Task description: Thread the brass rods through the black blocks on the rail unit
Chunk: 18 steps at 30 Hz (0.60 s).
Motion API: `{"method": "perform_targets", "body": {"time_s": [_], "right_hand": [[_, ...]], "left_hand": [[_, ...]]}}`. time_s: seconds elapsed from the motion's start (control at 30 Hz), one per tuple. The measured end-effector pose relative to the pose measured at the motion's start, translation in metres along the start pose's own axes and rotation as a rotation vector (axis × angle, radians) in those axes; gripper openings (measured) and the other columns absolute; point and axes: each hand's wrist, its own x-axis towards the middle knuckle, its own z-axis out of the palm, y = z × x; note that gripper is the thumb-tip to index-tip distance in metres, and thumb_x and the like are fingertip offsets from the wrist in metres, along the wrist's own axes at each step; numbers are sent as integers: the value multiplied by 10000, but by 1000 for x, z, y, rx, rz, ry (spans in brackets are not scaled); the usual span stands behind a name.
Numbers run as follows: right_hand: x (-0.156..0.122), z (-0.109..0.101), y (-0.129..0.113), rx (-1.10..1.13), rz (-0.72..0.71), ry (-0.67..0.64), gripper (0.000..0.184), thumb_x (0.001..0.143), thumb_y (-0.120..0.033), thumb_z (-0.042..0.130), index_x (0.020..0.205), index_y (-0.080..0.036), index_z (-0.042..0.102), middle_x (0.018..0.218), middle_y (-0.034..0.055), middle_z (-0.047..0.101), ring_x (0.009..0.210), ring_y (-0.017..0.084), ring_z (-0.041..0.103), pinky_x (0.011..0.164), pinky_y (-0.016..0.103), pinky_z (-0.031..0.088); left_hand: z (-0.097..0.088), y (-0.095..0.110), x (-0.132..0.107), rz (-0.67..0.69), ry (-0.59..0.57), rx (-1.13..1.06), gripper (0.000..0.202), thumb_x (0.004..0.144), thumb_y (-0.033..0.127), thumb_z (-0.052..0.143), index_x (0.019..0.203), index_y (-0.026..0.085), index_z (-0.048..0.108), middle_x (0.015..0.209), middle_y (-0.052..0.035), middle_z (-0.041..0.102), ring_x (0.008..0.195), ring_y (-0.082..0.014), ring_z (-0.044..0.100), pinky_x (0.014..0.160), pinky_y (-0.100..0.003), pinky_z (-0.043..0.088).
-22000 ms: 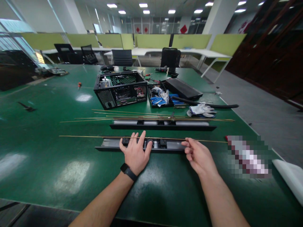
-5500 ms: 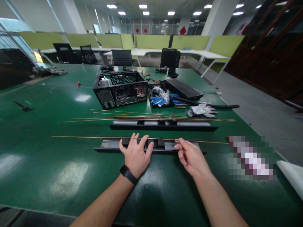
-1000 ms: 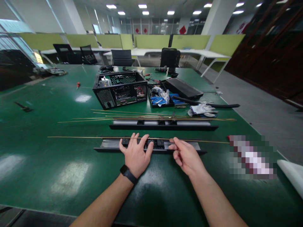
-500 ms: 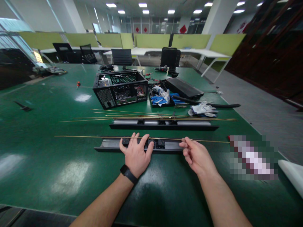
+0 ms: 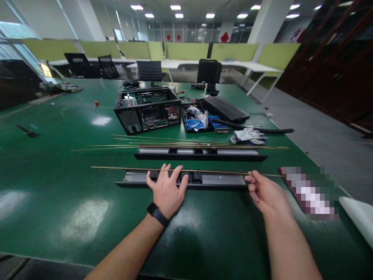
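Observation:
My left hand point(image 5: 168, 188), with a dark band on its wrist, lies spread over the near metal rail point(image 5: 223, 179), its fingers apart. Dark blocks point(image 5: 197, 177) sit on this rail beside and under my fingers. A thin brass-coloured rod point(image 5: 215, 171) runs lengthwise along the rail's far side and passes by my left fingertips. Beyond the rail's right end, my right hand point(image 5: 264, 190) pinches the rod between thumb and fingers. Farther back lies a second rail point(image 5: 186, 151) with dark blocks, and several more thin rods point(image 5: 163, 146) rest across it.
An open black computer case point(image 5: 148, 111) stands behind the rails. To its right are a tray with blue-and-white gloves point(image 5: 198, 118), a flat black panel point(image 5: 225, 108), a black tube point(image 5: 262, 130) and another glove point(image 5: 249, 135). A blurred-out item point(image 5: 310, 194) lies at right.
My right hand has moved right along the rail, and the pinched rod's left end has slid right with it. My left hand has stayed on the rail.

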Motion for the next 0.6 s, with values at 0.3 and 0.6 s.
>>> {"method": "perform_targets", "body": {"time_s": [0.3, 0.6], "right_hand": [[-25, 31, 29, -62, 21, -219, 77, 974, -178, 647, 942, -110, 665, 698, 33, 704, 351, 56, 472, 232, 141, 248], [-47, 63, 52, -102, 55, -400, 175, 952, -283, 716, 957, -118, 657, 784, 87, 749, 339, 70, 500, 238, 155, 256]], "left_hand": [[-2, 1, 1, -5, -4, 2, 352, 1029, 497, 521, 1299, 348, 691, 1420, -140, 667, 1442, -323, 513, 1216, -683, 60], [-2, 3, 1, -13, -2, 2, 345, 1024, 492, 534, 1295, 355, 697, 1427, -135, 667, 1437, -319, 519, 1218, -678, 69]]}}
